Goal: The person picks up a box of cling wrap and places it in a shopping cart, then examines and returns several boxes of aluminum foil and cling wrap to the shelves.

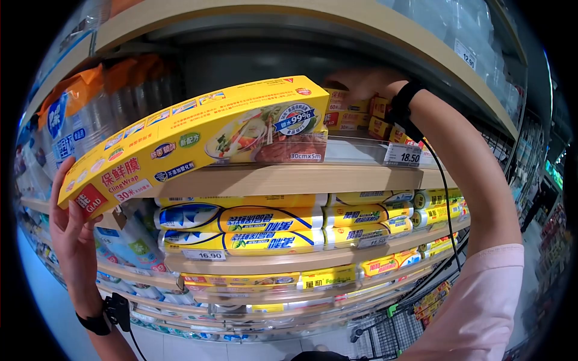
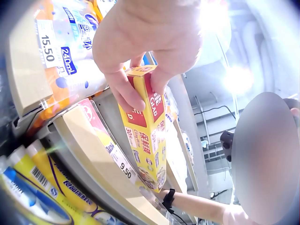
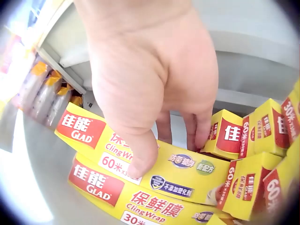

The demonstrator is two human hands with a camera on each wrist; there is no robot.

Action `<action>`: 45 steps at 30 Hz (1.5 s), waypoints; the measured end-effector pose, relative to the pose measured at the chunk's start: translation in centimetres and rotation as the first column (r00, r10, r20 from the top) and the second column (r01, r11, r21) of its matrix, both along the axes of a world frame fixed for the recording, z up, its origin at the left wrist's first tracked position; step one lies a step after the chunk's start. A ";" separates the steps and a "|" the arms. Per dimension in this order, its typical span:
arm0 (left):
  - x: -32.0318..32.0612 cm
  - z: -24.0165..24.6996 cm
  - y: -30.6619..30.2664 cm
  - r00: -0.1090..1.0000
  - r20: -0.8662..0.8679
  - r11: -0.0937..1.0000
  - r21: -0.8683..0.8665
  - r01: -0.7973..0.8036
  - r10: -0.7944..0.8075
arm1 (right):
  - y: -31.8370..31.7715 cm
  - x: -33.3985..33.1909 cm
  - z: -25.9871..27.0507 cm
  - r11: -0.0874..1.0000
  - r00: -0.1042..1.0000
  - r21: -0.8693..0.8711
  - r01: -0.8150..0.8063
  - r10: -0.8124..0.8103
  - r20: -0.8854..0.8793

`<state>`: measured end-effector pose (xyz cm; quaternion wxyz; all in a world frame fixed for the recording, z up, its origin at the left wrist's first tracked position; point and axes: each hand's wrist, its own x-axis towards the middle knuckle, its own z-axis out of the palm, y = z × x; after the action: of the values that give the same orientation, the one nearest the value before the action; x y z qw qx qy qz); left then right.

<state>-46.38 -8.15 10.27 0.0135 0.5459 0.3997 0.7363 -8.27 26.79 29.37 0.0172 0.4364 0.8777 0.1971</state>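
A long yellow cling wrap box (image 1: 198, 132) is tilted in front of the shelf in the head view; my left hand (image 1: 75, 240) grips its left end. In the left wrist view, the thumb and fingers of the left hand (image 2: 147, 42) pinch the red-labelled end of this box (image 2: 145, 126). My right hand (image 1: 370, 84) reaches into the shelf behind. The right wrist view has the right hand (image 3: 154, 79) over a 60-metre box (image 3: 187, 176), thumb on its front and fingers behind it. A 30-metre box (image 3: 140, 204) lies before it.
More yellow boxes (image 3: 255, 187) stand at the right on the shelf. Rolls (image 1: 271, 240) lie on the shelf below, whose wooden edge (image 1: 289, 180) runs across. Bagged plastic cups (image 1: 78, 120) stand at the left. A shopping cart (image 1: 391, 337) is at the lower right.
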 end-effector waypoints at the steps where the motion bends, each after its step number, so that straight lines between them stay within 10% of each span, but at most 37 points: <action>1: 0.1 0.0 -0.1 1.000 0.003 1.000 -0.004 0.001 -0.001 | -0.4 0.2 0.0 1.000 1.000 -0.009 0.008 -0.008 -0.010; 8: 0.6 0.0 -0.9 0.998 0.035 0.999 0.016 -0.048 0.047 | 0.0 1.2 0.5 0.998 0.999 -0.041 0.046 -0.047 -0.024; 27: -0.4 -0.6 -2.3 0.992 0.125 0.998 0.066 0.008 -0.016 | -3.4 -0.2 0.3 0.846 0.807 0.130 -0.518 0.533 -0.253; 41: 0.5 -0.6 -1.7 0.978 0.122 0.985 -0.010 0.172 -0.169 | -9.7 4.7 -0.1 0.957 0.854 0.133 -0.259 0.291 -0.431; 45: 0.9 -0.1 -1.8 0.974 0.110 0.979 -0.023 0.201 -0.198 | -5.7 8.3 -1.0 0.875 0.735 0.222 -0.430 0.482 -0.477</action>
<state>-45.49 -9.93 10.16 0.1180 0.5427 0.3541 0.7524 0.03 21.12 28.33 -0.2898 0.2446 0.9184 0.1126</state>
